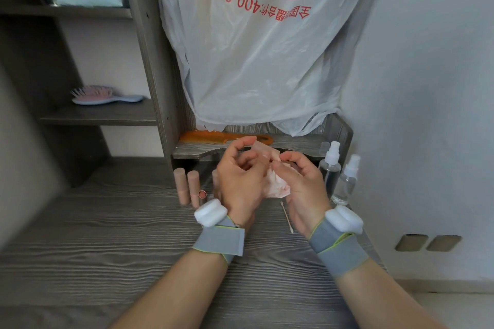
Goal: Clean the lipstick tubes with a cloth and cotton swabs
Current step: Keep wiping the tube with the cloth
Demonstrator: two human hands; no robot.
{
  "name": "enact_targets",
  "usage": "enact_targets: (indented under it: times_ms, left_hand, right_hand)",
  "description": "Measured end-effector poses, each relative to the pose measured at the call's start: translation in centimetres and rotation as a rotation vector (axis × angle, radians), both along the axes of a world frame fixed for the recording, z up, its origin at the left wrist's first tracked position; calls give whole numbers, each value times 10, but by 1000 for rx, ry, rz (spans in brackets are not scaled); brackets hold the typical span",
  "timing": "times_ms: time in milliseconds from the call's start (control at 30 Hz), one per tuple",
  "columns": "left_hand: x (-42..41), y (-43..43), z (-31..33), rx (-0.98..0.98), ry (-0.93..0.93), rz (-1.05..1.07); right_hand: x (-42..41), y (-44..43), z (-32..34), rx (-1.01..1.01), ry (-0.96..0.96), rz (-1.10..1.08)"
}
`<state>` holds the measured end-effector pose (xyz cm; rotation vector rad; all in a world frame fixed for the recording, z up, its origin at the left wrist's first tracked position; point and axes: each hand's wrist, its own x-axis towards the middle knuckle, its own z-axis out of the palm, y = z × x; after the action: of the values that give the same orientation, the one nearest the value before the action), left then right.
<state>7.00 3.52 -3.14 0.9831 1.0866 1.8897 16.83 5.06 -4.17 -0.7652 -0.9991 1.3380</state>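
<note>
My left hand [240, 179] and my right hand [299, 184] meet above the dark wooden desk [107, 235]. The fingers of my left hand curl round a pale pink lipstick tube [263, 148]. My right hand holds a crumpled pale pink cloth [278, 187] and pinches it against the tube. Two matching lipstick tubes [187, 187] stand upright to the left of my left hand, with a small open tube end [202, 194] beside them. A cotton swab [286, 217] lies on the desk under my right hand.
Two clear spray bottles [339, 173] stand at the right by the wall. An orange comb [203, 137] lies on a low shelf under a hanging white plastic bag [262, 48]. A pink hairbrush [101, 93] rests on a left shelf.
</note>
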Motion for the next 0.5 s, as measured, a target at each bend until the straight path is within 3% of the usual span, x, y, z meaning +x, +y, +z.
enact_targets:
  times_ms: [133,300,500]
  left_hand:
    - [-1,0,0,1,15,45]
    - [-3,2,-1,34,18,79]
    - [1,0,0,42,48,38]
  right_hand:
    - [-1,-2,1,88,-123,-73]
    - [-1,-1,9,-77,113,74]
    - [2,1,6,-55,159,10]
